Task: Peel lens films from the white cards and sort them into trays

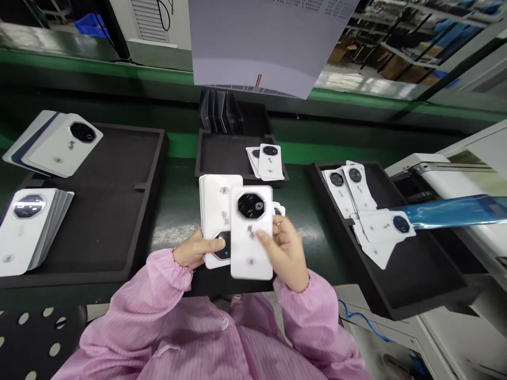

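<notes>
My left hand [200, 248] is closed on a small stack of white phone back panels [216, 206], its thumb near the dark camera window at the stack's lower end. My right hand [287, 253] pinches another white phone back panel [249, 258], thumb across its front. This panel has its dark camera window at the top and overlaps the right side of the stack. Part of a further white panel [278, 207] shows behind my right fingers; whether that hand holds it too, I cannot tell.
Black foam trays stand at left [152, 158], centre [202, 169] and right [380, 301], bearing white panels. Dark thin sheets [219, 113] stand upright in the centre tray. A blue film strip [455, 211] reaches the right tray. A large white printed sheet [261, 47] hangs ahead.
</notes>
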A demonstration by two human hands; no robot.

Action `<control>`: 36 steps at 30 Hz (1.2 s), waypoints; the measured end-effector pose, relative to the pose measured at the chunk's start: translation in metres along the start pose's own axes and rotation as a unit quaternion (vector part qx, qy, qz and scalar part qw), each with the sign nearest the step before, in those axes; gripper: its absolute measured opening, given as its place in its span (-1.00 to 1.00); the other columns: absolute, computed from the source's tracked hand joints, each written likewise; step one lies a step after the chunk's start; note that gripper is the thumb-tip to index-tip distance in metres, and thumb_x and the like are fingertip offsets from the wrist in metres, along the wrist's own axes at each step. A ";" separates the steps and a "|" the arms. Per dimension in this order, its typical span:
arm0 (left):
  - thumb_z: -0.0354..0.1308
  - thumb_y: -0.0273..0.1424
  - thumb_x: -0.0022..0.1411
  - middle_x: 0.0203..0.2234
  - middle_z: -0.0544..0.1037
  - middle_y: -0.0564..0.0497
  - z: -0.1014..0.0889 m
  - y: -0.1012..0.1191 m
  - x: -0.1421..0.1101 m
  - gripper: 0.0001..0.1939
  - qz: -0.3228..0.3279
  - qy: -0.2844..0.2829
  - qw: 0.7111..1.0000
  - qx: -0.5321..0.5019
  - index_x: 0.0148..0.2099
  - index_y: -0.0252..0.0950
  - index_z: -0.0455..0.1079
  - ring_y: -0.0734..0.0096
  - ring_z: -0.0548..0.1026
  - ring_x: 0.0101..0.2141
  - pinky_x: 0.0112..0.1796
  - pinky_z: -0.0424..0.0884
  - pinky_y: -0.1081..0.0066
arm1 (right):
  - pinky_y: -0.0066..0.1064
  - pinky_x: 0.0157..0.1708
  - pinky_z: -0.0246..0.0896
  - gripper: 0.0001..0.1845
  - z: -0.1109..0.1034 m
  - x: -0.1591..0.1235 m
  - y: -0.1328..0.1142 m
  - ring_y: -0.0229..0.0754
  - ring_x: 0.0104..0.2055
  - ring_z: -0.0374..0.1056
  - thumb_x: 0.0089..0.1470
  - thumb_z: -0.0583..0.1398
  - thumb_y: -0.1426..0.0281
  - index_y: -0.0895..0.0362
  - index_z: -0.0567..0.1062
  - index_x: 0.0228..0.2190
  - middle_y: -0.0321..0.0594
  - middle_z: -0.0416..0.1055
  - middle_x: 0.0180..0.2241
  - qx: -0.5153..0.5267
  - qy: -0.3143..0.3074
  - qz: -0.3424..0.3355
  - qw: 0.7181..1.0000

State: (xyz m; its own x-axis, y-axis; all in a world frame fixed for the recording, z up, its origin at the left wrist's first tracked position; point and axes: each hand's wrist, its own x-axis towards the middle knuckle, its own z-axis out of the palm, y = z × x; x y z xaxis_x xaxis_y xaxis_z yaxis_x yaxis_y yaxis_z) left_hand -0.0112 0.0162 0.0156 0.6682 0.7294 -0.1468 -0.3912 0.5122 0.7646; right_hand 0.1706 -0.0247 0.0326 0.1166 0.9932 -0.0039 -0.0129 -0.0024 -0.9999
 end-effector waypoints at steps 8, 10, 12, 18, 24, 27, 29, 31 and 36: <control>0.29 -0.29 -0.04 -0.07 0.47 -0.31 0.002 -0.003 0.001 -0.41 -0.077 -0.085 0.992 -0.058 0.05 -0.36 0.34 -0.10 0.48 -0.16 -0.38 0.48 0.18 | -0.38 -0.33 0.37 -0.75 0.015 0.073 -0.008 -0.21 -0.28 0.43 -0.01 0.23 0.28 0.06 0.29 -0.30 -0.25 0.46 -0.30 0.026 0.063 -0.130 0.989; 0.28 -0.38 -0.05 -0.09 0.48 -0.31 0.003 -0.003 0.001 -0.47 -0.089 -0.084 0.991 -0.053 0.02 -0.39 0.37 -0.09 0.49 -0.18 -0.38 0.48 0.17 | -0.37 -0.32 0.37 -0.73 0.018 0.081 -0.006 -0.20 -0.26 0.43 -0.02 0.24 0.27 0.06 0.29 -0.30 -0.25 0.45 -0.29 0.019 0.061 -0.143 0.988; 0.26 -0.44 -0.06 -0.15 0.52 -0.31 0.003 -0.002 0.001 -0.51 -0.105 -0.083 0.990 -0.040 -0.02 -0.42 0.39 -0.05 0.52 -0.25 -0.37 0.47 0.17 | -0.37 -0.34 0.36 -0.71 0.020 0.085 -0.004 -0.20 -0.28 0.42 -0.04 0.25 0.26 0.07 0.30 -0.30 -0.26 0.44 -0.30 0.005 0.064 -0.153 0.986; 0.23 -0.47 -0.06 -0.25 0.57 -0.30 0.003 0.002 -0.001 -0.50 -0.131 -0.083 0.987 -0.031 0.00 -0.45 0.38 -0.01 0.56 -0.35 -0.36 0.44 0.17 | -0.40 -0.42 0.33 -0.73 0.020 0.086 -0.004 -0.25 -0.37 0.38 -0.02 0.25 0.26 0.05 0.30 -0.30 -0.31 0.41 -0.37 -0.066 0.072 -0.181 0.978; 0.21 -0.47 -0.06 -0.24 0.56 -0.32 0.004 0.001 -0.001 -0.47 -0.133 -0.091 0.986 -0.041 0.03 -0.45 0.35 -0.03 0.56 -0.35 -0.36 0.44 0.15 | -0.39 -0.40 0.32 -0.73 0.020 0.090 -0.006 -0.25 -0.38 0.37 -0.02 0.24 0.25 0.07 0.32 -0.28 -0.29 0.41 -0.34 -0.071 0.051 -0.167 0.982; 0.20 -0.47 -0.07 -0.23 0.56 -0.31 0.005 0.000 0.000 -0.46 -0.134 -0.087 0.986 -0.053 0.03 -0.45 0.35 -0.03 0.56 -0.34 -0.36 0.44 0.14 | -0.38 -0.40 0.34 -0.71 0.018 0.095 -0.004 -0.25 -0.37 0.38 -0.03 0.25 0.22 0.08 0.34 -0.30 -0.29 0.42 -0.35 -0.059 0.018 -0.121 0.991; 0.20 -0.48 -0.06 -0.24 0.57 -0.31 0.006 0.000 0.001 -0.47 -0.134 -0.085 0.985 -0.062 0.03 -0.45 0.35 -0.01 0.56 -0.36 -0.37 0.45 0.15 | -0.38 -0.40 0.34 -0.70 0.016 0.097 -0.004 -0.24 -0.37 0.38 -0.05 0.26 0.20 0.08 0.34 -0.31 -0.28 0.42 -0.36 -0.047 0.006 -0.094 0.994; 0.19 -0.49 -0.06 -0.25 0.57 -0.31 0.007 0.000 0.001 -0.48 -0.131 -0.082 0.986 -0.069 0.02 -0.46 0.36 0.00 0.56 -0.36 -0.38 0.45 0.15 | -0.38 -0.40 0.35 -0.69 0.016 0.097 -0.004 -0.24 -0.38 0.39 -0.06 0.27 0.20 0.09 0.35 -0.31 -0.28 0.43 -0.37 -0.033 0.003 -0.077 0.996; 0.18 -0.51 -0.06 -0.16 0.53 -0.31 0.004 -0.002 -0.001 -0.47 -0.138 -0.070 0.985 -0.077 0.04 -0.41 0.35 -0.07 0.53 -0.24 -0.37 0.47 0.15 | -0.37 -0.38 0.37 -0.68 0.017 0.098 -0.003 -0.23 -0.35 0.40 -0.11 0.30 0.21 0.08 0.36 -0.33 -0.27 0.46 -0.35 0.012 0.003 -0.049 0.999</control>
State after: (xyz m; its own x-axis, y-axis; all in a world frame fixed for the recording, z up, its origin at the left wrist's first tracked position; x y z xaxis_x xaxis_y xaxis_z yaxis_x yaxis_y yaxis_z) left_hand -0.0082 0.0128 0.0163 0.8390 0.4889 -0.2388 -0.2674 0.7527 0.6016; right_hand 0.1653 0.0742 0.0356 0.1244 0.9877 0.0943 -0.0242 0.0980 -0.9949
